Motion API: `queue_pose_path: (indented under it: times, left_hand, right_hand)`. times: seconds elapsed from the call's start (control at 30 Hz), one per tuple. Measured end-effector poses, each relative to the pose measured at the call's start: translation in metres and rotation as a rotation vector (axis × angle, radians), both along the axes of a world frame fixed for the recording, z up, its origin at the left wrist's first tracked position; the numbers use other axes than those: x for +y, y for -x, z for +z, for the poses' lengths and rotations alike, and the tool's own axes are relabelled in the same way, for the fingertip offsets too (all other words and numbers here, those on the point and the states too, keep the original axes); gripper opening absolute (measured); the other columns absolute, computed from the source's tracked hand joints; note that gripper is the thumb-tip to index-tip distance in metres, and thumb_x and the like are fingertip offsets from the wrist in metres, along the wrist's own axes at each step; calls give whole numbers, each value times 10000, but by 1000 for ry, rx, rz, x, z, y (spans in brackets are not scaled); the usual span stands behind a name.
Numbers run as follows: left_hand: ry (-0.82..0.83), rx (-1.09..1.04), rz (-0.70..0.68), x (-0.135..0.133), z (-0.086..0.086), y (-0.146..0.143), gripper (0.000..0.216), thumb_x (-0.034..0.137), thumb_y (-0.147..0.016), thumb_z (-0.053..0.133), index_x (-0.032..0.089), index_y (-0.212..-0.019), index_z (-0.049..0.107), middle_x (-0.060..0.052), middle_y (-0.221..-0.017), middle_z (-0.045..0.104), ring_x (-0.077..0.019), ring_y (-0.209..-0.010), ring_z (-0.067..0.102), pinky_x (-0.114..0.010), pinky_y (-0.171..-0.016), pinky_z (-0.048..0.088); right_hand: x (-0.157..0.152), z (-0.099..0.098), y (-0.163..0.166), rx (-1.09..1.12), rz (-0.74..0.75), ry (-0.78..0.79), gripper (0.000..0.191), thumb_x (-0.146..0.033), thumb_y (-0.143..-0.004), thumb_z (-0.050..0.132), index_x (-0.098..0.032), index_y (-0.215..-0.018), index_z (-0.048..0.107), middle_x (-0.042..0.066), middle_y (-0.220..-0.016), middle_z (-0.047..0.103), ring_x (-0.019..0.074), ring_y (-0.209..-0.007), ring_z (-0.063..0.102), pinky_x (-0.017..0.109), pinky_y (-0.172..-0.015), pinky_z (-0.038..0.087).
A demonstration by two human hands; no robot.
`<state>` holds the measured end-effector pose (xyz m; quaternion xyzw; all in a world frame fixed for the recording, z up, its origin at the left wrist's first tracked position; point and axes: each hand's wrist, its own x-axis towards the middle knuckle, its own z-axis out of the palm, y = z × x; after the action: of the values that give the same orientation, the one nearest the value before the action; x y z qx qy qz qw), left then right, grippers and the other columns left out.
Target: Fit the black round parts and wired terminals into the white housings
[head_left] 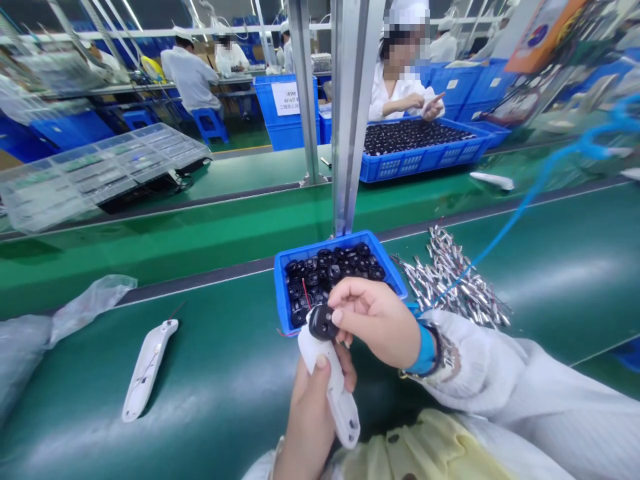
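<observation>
White housing [343, 407], held above the green work surface [215, 387] in front of the worker's body, its broad end up and away from the wearer and its narrow end slanting down toward the lap. The left hand [310, 397] is closed around its middle, thumb on the near face and fingers behind, a grip that probably steadies the shell while leaving the broad end accessible. At that end sits a black round part [321, 325], pinched by the right hand [375, 320], its thumb on the rim; whether the part is seated or merely resting against the shell cannot be told. A thin red wire [305, 292] stands up beside it, apparently kept clear of the fingers. Directly beyond the hands, a small blue tray [281, 287] holds loose black parts [334, 272] of similar form, presumably placed there for a short reach. To its right lies a heap of silvery pieces [450, 280] with leads, on the right hand's side. A blue cord [533, 200] runs toward the blue wristband [425, 350] on the right wrist, perhaps as a grounding strap. Well to the left, a second housing [149, 373] lies on the work surface, apart from the tray. Across a metal post [345, 167], a co-worker [400, 87] sits behind a large blue crate [425, 163].
</observation>
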<state>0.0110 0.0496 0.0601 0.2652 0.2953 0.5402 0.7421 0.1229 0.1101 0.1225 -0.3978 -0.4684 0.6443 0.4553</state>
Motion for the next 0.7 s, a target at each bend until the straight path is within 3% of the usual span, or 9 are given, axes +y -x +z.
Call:
queue_pose_path:
  times: [0.17, 0.47, 0.7]
  left_hand:
    - [16, 8, 59, 2, 1, -3, 271, 426, -814, 530, 179, -910, 582, -17, -728, 550, -104, -555, 458, -234, -517, 348]
    - [-67, 230, 193, 1, -10, -5, 297, 478, -779, 563, 188, -843, 556, -5, -657, 544, -128, -550, 478, -241, -492, 373]
    - [-70, 325, 240, 4, -6, -7, 357, 519, -741, 589, 179, -847, 573, -13, -662, 541, -135, -557, 486, -252, -511, 373]
  right_hand:
    - [1, -4, 4, 83, -45, 100, 161, -154, -627, 635, -136, -746, 529, -58, -508, 553, 63, -403, 546, 140, -380, 463]
    - [5, -13, 4, 262, 95, 331, 306, -225, -557, 747, -122, -730, 516, -33, -465, 579, 56, -352, 515, 115, -347, 426]
    - [9, -18, 1, 317, 185, 425, 279, -230, -587, 715, -131, -728, 496, -22, -460, 588, 66, -349, 515, 123, -336, 428]
